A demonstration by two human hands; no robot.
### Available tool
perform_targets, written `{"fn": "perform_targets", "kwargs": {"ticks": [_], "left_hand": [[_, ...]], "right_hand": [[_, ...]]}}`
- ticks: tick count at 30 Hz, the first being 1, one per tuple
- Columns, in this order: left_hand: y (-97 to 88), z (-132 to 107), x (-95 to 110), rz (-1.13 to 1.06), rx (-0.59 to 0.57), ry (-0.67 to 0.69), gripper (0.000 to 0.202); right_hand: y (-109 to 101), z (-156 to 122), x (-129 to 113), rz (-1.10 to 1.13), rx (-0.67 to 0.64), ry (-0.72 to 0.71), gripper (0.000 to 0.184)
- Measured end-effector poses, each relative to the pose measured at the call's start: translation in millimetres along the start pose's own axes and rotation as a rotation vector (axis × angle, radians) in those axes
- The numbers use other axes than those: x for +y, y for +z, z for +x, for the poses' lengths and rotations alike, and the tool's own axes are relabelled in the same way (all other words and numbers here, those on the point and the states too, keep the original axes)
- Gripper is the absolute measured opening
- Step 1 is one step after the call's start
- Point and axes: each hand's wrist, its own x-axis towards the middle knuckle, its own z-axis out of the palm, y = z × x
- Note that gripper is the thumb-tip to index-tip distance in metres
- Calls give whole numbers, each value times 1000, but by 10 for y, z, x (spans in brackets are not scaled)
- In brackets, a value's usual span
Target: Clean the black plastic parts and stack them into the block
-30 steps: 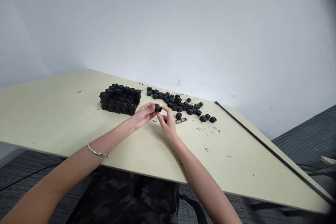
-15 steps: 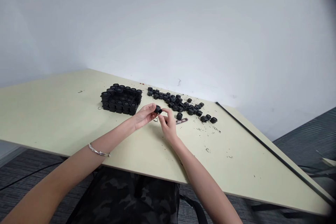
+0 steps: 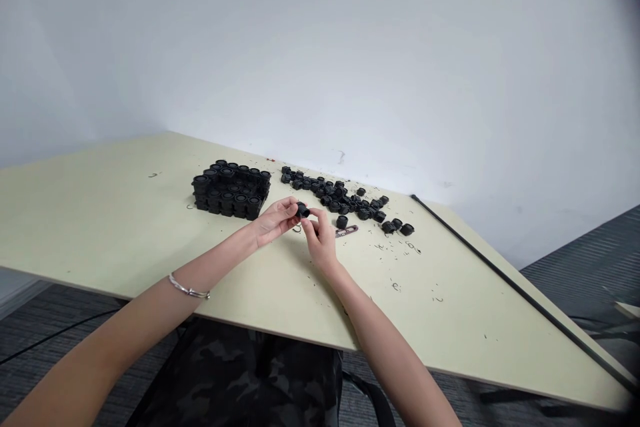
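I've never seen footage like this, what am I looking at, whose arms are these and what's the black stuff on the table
This is one picture from a camera worn on a person's head, looking down, so the two bare arms are the wearer's own. The left hand, bracelet on its wrist, and the right hand meet over a pale table; their fingertips pinch one small black part. Behind the left hand sits a neat stacked block of similar parts; beside it lies a loose pile. A small slim object lies by the right hand, tiny shavings are scattered about, and a thin black rod runs along the table's right edge.
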Motion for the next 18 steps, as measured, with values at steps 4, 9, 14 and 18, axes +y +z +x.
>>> {"fn": "perform_targets", "kwargs": {"ticks": [4,9,14,18], "left_hand": [[-5,2,-1,3,1,-4,35],[1,-3,4,16,-4,-3,35],[16,-11,14,9,2,-7,36],[19,-15,19,-6,12,-13,36]], "right_hand": [[2,3,4,-7,5,-12,31],[-1,6,-13,-33,12,-28,32],[-2,7,-18,-52,16,-31,33],[-8,16,-25,-59,14,-39,33]]}}
